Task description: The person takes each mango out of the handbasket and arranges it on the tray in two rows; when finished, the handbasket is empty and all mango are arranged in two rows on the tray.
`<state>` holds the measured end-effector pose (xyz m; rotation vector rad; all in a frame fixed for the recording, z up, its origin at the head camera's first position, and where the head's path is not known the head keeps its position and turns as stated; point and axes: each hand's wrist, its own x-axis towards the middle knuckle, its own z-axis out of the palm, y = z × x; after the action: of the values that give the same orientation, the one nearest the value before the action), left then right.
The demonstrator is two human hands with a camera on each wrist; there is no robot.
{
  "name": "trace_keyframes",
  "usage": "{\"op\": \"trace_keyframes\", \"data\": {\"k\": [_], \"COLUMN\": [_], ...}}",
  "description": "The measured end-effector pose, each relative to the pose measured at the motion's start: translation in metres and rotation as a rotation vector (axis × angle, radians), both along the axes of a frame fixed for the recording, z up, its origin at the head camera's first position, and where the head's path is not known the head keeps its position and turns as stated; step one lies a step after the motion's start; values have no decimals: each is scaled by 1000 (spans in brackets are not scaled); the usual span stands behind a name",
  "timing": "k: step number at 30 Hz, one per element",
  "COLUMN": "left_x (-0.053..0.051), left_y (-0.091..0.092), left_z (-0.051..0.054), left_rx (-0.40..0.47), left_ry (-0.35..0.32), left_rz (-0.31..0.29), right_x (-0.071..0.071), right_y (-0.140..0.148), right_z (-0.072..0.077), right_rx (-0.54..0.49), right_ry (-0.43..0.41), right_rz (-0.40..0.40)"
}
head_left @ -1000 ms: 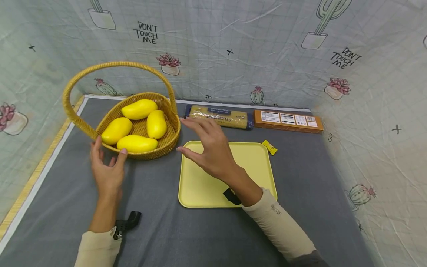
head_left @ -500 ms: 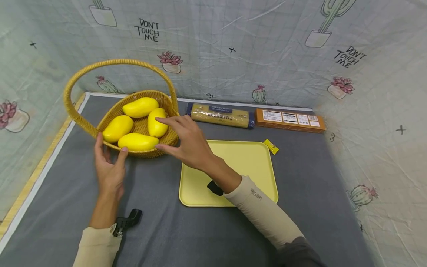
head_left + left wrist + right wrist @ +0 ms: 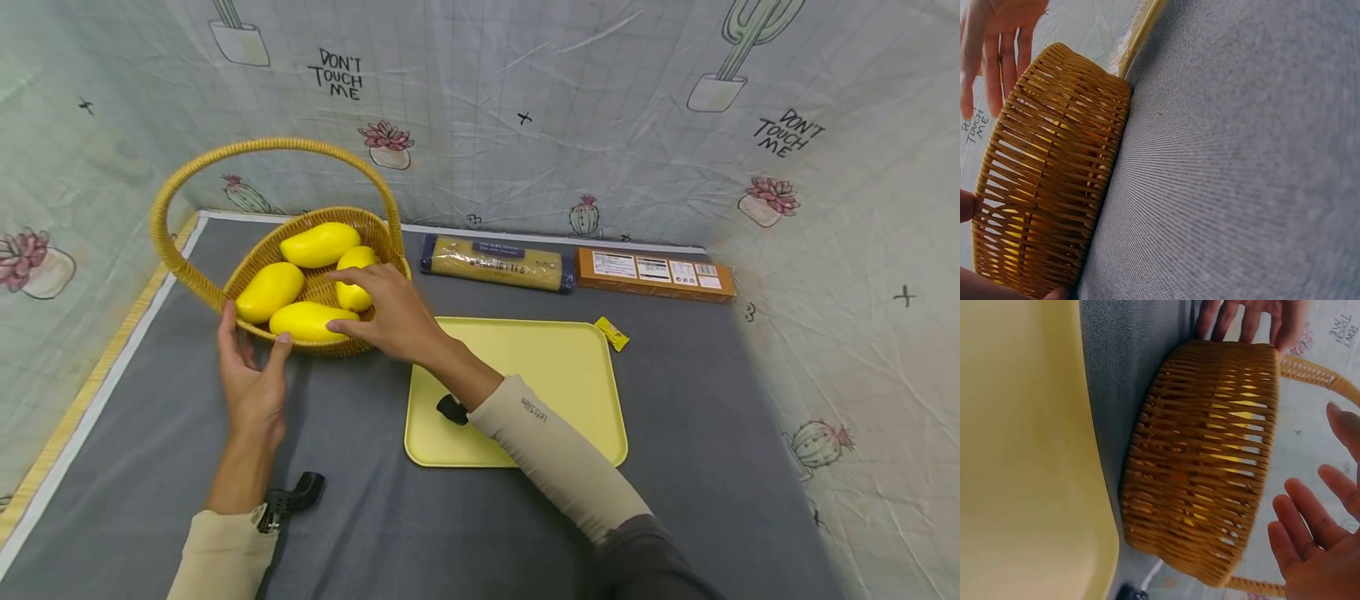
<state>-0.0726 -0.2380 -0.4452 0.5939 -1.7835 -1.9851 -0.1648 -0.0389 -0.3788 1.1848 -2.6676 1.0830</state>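
Along the back edge of the grey-covered desk point(image 3: 697, 433), a spaghetti packet point(image 3: 497, 263) with blue ends lies just beside a flat orange-brown box point(image 3: 655, 275) (white label panels on its visible face), a small yellow sachet point(image 3: 612, 333) rests nearer the front, and pale cloth point(image 3: 600, 108) printed with cacti hangs behind.
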Motion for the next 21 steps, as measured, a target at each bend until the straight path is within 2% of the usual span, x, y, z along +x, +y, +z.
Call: {"op": "trace_keyframes", "data": {"k": [10, 16, 21], "left_x": [1, 1, 0], "left_y": [-1, 0, -1], "left_z": [-2, -2, -3], "left_rx": [15, 13, 10], "left_ry": [15, 4, 7], "left_rz": [-4, -7, -10], "right_x": [-15, -19, -21], "right_y": [-31, -45, -53], "right_z": [-8, -10, -11], "right_rx": [37, 105, 162], "right_ry": [-127, -130, -129], "right_rz": [106, 133, 117]}}
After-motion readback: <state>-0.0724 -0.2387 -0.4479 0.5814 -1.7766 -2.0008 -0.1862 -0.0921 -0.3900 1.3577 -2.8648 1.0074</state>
